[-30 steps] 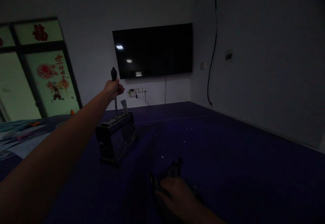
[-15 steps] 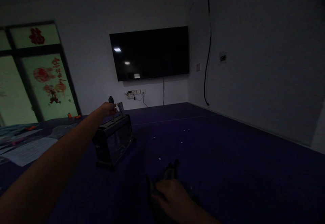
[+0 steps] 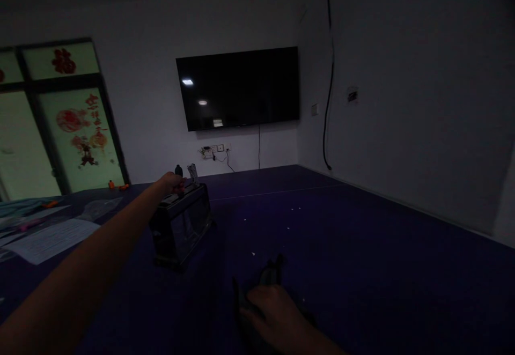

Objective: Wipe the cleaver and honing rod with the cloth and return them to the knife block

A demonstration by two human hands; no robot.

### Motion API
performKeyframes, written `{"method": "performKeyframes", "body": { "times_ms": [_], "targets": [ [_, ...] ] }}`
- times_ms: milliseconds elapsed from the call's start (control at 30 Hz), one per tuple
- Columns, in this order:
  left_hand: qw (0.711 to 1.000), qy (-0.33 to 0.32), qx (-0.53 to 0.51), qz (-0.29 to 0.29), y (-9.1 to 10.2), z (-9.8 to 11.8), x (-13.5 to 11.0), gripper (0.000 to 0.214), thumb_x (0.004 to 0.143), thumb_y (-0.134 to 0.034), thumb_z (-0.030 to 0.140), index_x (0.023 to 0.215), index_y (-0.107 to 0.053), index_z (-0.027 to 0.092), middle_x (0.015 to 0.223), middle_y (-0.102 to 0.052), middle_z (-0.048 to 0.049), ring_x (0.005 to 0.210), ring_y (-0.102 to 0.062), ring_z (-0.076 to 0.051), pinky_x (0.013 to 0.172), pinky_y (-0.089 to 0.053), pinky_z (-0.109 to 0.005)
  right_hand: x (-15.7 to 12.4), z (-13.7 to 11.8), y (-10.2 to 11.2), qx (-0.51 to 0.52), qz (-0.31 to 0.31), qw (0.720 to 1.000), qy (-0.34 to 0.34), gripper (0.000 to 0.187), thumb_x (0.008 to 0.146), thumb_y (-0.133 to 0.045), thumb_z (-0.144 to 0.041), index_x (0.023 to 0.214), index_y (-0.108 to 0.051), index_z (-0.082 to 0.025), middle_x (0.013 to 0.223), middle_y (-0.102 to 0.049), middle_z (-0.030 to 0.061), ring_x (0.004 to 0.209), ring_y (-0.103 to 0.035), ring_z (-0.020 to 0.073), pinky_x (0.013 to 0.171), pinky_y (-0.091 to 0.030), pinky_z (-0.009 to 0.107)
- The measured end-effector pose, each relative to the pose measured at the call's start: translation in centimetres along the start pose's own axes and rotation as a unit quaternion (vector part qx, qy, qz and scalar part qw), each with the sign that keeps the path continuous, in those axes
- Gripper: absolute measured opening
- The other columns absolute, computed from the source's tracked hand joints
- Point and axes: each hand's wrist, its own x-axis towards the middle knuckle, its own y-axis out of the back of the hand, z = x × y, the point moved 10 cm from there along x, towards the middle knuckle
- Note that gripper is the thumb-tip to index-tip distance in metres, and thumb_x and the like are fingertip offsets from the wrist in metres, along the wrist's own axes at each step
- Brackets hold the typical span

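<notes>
Above case [image 3: 183,223]—left grip [image 3: 172,183] clasping handle [image 3: 178,170]; nearer—right grip [image 3: 274,311] clasping object [image 3: 270,276] (dark, indistinct)

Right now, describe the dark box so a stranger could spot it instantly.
Find the big black screen. Below its left end, on the purple surface, the dark box stands beneath the left hand. Unlike the flat papers farther left, it rises upright, with a glossy side.
</notes>
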Motion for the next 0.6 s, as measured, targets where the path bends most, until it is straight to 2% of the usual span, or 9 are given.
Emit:
{"method": "performKeyframes", "body": {
  "times_ms": [100,167,267,333,400,433,500,600],
  "targets": [
    [0.999,-0.025,0.019,0.019,0.4,0.5,-0.5,0.031,0.088,-0.053,0.032,0.114,-0.053,0.015,0.112,-0.057,-0.0082,0.093,-0.059,-0.019,0.078,-0.051,-0.039,-0.1,0.0,0.1,-0.001,0.003,1.0,0.0,0.014,0.084,-0.054,-0.023,0.074,-0.061,-0.016,0.077,-0.068,0.0025,0.071,-0.063,0.0139,0.057,-0.032,0.023],
    [0.997,-0.05,0.031,0.044,1.2,1.1,-1.0,0.028,0.084,-0.059,0.032,0.102,-0.058,0.01,0.095,-0.062,-0.0087,0.082,-0.061,-0.019,0.068,-0.052,-0.034,-0.2,0.1,0.0,-0.005,0.006,1.0,-0.001,0.015,0.084,-0.054,-0.024,0.074,-0.061,-0.017,0.077,-0.068,0.0024,0.07,-0.062,0.0135,0.056,-0.031,0.023],
    [0.988,-0.1,0.052,0.102,2.8,2.4,-2.3,0.029,0.066,-0.075,0.03,0.078,-0.058,0.01,0.065,-0.058,-0.0065,0.071,-0.062,-0.025,0.054,-0.048,-0.031,-0.3,0.1,0.0,-0.003,0.016,1.0,0.004,0.015,0.085,-0.053,-0.025,0.073,-0.061,-0.017,0.077,-0.067,0.0026,0.068,-0.061,0.013,0.055,-0.032,0.022],
    [0.977,-0.141,0.062,0.149,3.9,2.7,-3.9,0.035,0.059,-0.079,0.03,0.08,-0.056,0.014,0.062,-0.056,-0.0045,0.08,-0.062,-0.03,0.06,-0.048,-0.032,-0.3,0.0,0.0,0.006,0.021,1.0,0.01,0.016,0.085,-0.052,-0.025,0.075,-0.061,-0.017,0.077,-0.067,0.0026,0.069,-0.062,0.0131,0.056,-0.033,0.022],
    [0.954,-0.205,0.06,0.21,4.9,2.5,-6.3,0.04,0.063,-0.075,0.034,0.093,-0.054,0.017,0.071,-0.058,-0.0037,0.091,-0.06,-0.03,0.072,-0.048,-0.034,-0.3,-0.2,0.1,0.01,0.025,0.999,0.016,0.017,0.086,-0.051,-0.025,0.075,-0.061,-0.017,0.077,-0.067,0.0027,0.07,-0.063,0.0135,0.058,-0.034,0.022],
    [0.929,-0.266,0.055,0.251,5.3,2.4,-8.1,0.041,0.068,-0.07,0.038,0.1,-0.053,0.018,0.076,-0.059,-0.0037,0.091,-0.06,-0.027,0.077,-0.048,-0.035,-0.2,-0.2,0.1,0.009,0.027,0.999,0.019,0.017,0.086,-0.05,-0.025,0.075,-0.061,-0.017,0.076,-0.067,0.0028,0.07,-0.063,0.0137,0.058,-0.034,0.022],
    [0.883,-0.344,0.017,0.318,5.8,0.4,-11.6,0.046,0.078,-0.057,0.043,0.116,-0.046,0.019,0.089,-0.06,-0.0052,0.089,-0.06,-0.023,0.083,-0.046,-0.035,-0.2,-0.4,0.1,0.004,0.029,0.999,0.024,0.018,0.086,-0.05,-0.025,0.073,-0.06,-0.017,0.075,-0.067,0.0028,0.069,-0.063,0.0141,0.058,-0.034,0.022],
    [0.852,-0.361,0.005,0.38,5.5,-5.1,-14.6,0.062,0.078,-0.056,0.05,0.125,-0.039,0.014,0.115,-0.053,-0.0131,0.107,-0.052,-0.025,0.094,-0.041,-0.037,-0.2,-0.7,0.1,-0.005,0.031,0.999,0.029,0.018,0.085,-0.051,-0.026,0.073,-0.06,-0.017,0.075,-0.067,0.0028,0.069,-0.063,0.0141,0.058,-0.034,0.023]
  ]
}}
